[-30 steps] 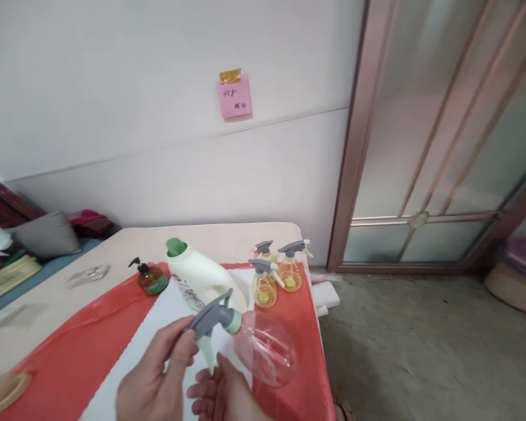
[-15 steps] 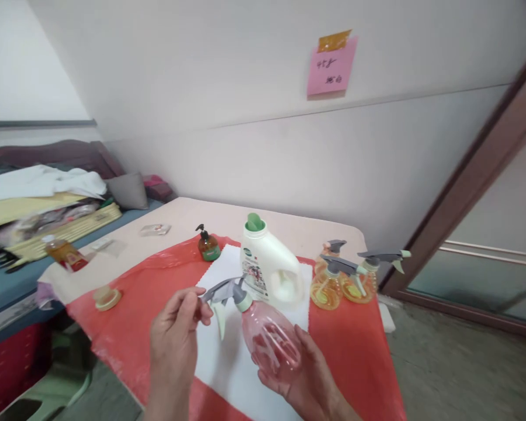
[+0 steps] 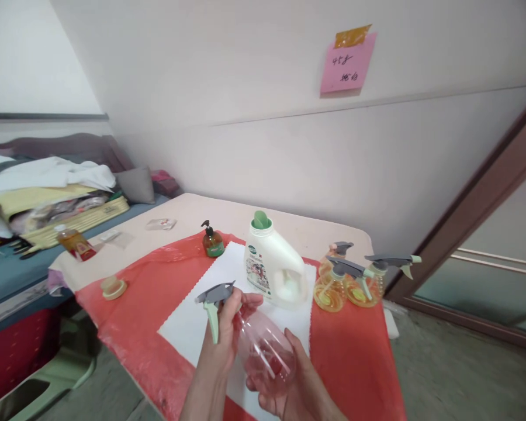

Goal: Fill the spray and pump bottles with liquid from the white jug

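Note:
A clear pink spray bottle [image 3: 267,351] is tilted between my hands, its grey trigger head [image 3: 219,292] pointing to the left. My left hand [image 3: 228,324] is closed around the neck, just below the head. Cupped under the bottle's round body is my right hand [image 3: 291,386], its fingers wrapped along the lower side. Just beyond, a cream detergent jug [image 3: 274,263] stands upright on a white sheet [image 3: 188,327], a green piece [image 3: 260,220] sitting in its uncapped mouth.
Several spray bottles with yellow liquid [image 3: 331,292] stand at the right. A brown pump bottle [image 3: 213,242] is behind the sheet. A cap [image 3: 113,287] lies on the red cloth [image 3: 135,316] at left, and an amber bottle [image 3: 74,242] rests near the table's left edge.
My left hand has moved from the nozzle end of the trigger head to the bottle's neck and closed around it. My right hand still holds the body. The view has shifted slightly.

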The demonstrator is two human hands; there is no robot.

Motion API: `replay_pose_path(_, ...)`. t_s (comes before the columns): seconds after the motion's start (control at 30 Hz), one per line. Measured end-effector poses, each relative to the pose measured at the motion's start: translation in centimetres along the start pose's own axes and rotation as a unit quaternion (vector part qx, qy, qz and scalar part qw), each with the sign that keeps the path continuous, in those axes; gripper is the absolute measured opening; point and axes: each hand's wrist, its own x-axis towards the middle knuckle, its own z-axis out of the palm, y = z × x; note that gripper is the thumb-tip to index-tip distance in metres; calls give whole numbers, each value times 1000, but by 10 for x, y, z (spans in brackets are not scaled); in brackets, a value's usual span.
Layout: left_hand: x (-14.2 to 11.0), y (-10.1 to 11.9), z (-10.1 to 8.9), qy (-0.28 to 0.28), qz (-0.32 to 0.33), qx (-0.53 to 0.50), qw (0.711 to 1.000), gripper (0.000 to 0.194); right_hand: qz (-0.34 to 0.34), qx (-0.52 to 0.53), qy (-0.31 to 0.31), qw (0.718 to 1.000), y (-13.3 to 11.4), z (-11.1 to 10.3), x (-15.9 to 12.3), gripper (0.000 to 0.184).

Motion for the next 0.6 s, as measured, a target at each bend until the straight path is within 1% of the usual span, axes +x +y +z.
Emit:
replay_pose_path(0.03, 3, -2, 0, 19, 4, 6, 1000, 33, -31, -4, 8, 999, 1, 1, 0, 55)
replay_pose_path(0.1, 9, -4, -2, 52, 9, 17, 998, 34, -138, -29, 16, 990, 1, 4, 1, 54)
replay_pose_path(0.17, 13, -5, -3, 78, 6, 20, 997, 34, -255, -69, 19, 964, -2, 7, 3, 61)
replay_pose_path(0.2, 14, -4, -4, 85, 2, 18, 996, 35, -284, -78, 25, 955, -4, 8, 3, 65)
replay_pose_path(0.23, 14, -4, -4, 88, 0, 16, 996, 34, -289, -78, 31, 954, -6, 9, 3, 66)
replay_pose_path(0.27, 14, -2, -3, 87, 3, 14, 996, 34, -270, -67, 38, 960, -8, 9, 4, 66)
replay_pose_path(0.3, 13, -1, -3, 83, 9, 13, 996, 33, -232, -51, 40, 970, -9, 8, 3, 64)
replay_pose_path(0.37, 11, 2, -1, 69, 27, 15, 997, 33, -129, -38, 25, 991, -10, 4, 2, 64)
replay_pose_path(0.43, 10, 6, -2, 60, 39, 19, 997, 33, -40, -52, -5, 998, -9, 1, 0, 70)
replay_pose_path(0.47, 10, 7, -2, 57, 41, 19, 997, 33, -18, -61, -19, 998, -8, 0, -1, 69)
replay_pose_path(0.5, 10, 8, -4, 54, 40, 19, 998, 34, -27, -69, -34, 997, -7, 0, -2, 64)
replay_pose_path(0.53, 10, 9, -5, 54, 40, 16, 998, 34, -57, -71, -47, 995, -7, 2, -3, 60)
replay_pose_path(0.57, 11, 10, -6, 54, 40, 13, 998, 34, -102, -68, -59, 991, -7, 3, -4, 58)
replay_pose_path(0.6, 11, 10, -7, 55, 41, 11, 998, 34, -149, -63, -68, 985, -7, 5, -4, 62)
